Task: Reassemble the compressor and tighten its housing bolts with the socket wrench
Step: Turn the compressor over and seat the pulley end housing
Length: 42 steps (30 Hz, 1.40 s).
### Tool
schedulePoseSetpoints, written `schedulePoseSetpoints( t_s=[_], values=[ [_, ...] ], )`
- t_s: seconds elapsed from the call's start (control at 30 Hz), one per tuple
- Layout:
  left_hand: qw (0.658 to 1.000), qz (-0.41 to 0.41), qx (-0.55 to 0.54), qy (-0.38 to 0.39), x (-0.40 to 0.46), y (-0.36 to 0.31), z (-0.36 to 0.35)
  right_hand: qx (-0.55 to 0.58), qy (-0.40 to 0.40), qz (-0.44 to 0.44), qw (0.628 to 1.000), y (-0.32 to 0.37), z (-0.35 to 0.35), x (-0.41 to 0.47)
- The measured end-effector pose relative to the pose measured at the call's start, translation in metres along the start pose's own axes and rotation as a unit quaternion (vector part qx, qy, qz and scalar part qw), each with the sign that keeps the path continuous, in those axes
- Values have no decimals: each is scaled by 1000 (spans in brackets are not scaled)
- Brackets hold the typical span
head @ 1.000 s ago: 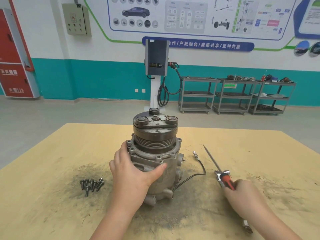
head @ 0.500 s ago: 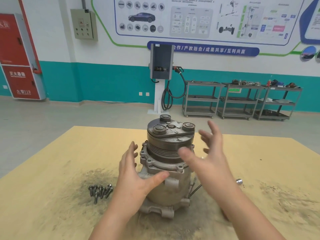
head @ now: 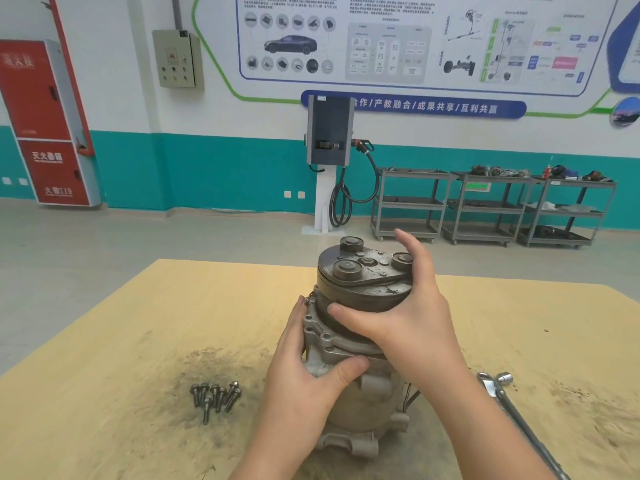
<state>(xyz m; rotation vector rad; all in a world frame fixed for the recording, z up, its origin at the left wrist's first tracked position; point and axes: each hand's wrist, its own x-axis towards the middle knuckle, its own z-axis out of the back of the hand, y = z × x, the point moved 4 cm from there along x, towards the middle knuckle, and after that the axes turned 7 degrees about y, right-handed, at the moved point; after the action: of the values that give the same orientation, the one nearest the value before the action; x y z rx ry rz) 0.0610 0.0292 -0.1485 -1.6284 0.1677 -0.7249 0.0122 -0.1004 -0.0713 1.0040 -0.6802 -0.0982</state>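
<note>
The compressor is stood upright near the middle of the table. Its lower housing is gripped by the left hand, and its pulley is clasped by the right hand. Loose bolts are clustered toward the near left edge; the socket wrench is laid toward the near right edge

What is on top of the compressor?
On the compressor sits a dark clutch plate with three round bosses and a centre nut. The right hand covers its right edge.
</note>
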Motion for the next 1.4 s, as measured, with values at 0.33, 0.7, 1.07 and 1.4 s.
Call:
schedulePoseSetpoints(
  t_s=[0.33,0.7,1.07,1.4],
  values=[
    [997,-1,-67,-44,3,6,-3,52,8,35,998,-7,5,5],
    [996,-12,-88,-24,1,5,1,59,6,46,997,-5,3,8],
    [992,-20,-121,7,5,9,-2,60,9,57,997,-5,5,8],
    [996,-34,-85,-15,-2,6,3,69,-18,86,994,12,23,10]
  ],
)
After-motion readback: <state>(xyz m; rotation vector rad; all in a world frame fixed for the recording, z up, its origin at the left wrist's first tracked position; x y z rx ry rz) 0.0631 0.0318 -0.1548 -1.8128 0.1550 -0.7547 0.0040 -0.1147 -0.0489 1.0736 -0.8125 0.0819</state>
